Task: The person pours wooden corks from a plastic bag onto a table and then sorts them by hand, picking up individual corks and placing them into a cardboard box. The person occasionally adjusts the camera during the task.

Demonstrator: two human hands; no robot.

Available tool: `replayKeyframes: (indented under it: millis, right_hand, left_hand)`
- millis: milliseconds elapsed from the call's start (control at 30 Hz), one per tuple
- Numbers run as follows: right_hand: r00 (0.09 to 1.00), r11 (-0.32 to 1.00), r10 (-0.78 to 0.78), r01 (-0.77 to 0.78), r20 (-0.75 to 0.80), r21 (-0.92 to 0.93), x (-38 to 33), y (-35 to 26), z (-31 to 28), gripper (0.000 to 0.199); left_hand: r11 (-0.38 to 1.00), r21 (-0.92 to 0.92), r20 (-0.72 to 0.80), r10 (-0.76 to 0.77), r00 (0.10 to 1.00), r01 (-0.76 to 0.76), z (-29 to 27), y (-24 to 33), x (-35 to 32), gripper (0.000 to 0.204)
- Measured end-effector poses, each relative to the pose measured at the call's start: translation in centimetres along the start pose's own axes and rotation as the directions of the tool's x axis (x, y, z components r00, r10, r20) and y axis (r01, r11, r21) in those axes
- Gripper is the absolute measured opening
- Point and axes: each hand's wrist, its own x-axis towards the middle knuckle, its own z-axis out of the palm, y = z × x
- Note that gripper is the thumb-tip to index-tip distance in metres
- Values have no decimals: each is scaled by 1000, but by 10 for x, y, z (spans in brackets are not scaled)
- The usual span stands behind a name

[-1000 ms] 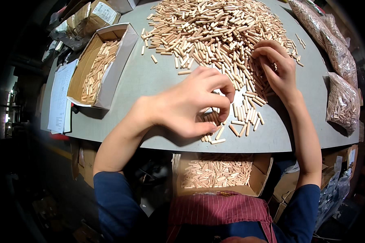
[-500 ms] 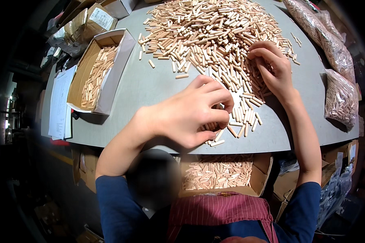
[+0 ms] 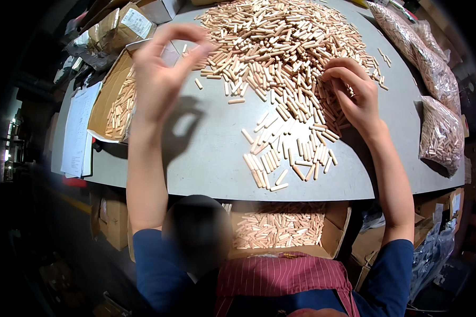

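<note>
A big heap of short wooden dowels (image 3: 285,34) covers the far middle of the grey table (image 3: 206,158). Looser dowels (image 3: 269,158) spread from it toward the near edge. My left hand (image 3: 164,74) is raised between the heap and the left-hand box, its thumb and forefinger curved into a ring with the tips together. Whether a dowel is between those tips cannot be made out. At the heap's right flank, my right hand (image 3: 357,95) has its fingers bent and drawn together on or just above the dowels; what they hold, if anything, is hidden.
An open cardboard box (image 3: 99,113) with dowels stands at the left, beside papers (image 3: 79,132). Under the near edge sits another cardboard box (image 3: 337,238) of dowels. Clear plastic bags (image 3: 441,134) filled with dowels line the right side. A taped carton (image 3: 108,29) lies at far left.
My left hand has lifted off the near loose dowels and swung up and left, uncovering them. My right hand has stayed almost in place at the heap.
</note>
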Motion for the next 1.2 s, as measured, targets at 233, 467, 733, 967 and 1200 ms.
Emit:
replayKeyframes:
  millis: [233, 467, 733, 967, 1200]
  right_hand:
    - [999, 999, -50, 50, 8, -16, 1, 2, -2, 21]
    - [1000, 999, -24, 23, -11, -30, 1, 1, -3, 21]
    - [999, 1000, -8, 7, -46, -26, 3, 0, -2, 27]
    - [988, 989, 148, -147, -41, 18, -3, -1, 0, 36]
    - [971, 969, 208, -189, -117, 156, -4, 3, 14, 34]
  left_hand:
    - [446, 846, -259, -134, 957, 291, -55, -39, 5, 15]
    - [806, 588, 23, 59, 998, -62, -7, -34, -1, 13]
    - [942, 127, 511, 206, 834, -311, 67, 4, -43, 42]
    - [913, 185, 750, 108, 653, -363, 78, 19, -59, 104]
    - [879, 200, 778, 126, 615, -433, 87, 30, -67, 124]
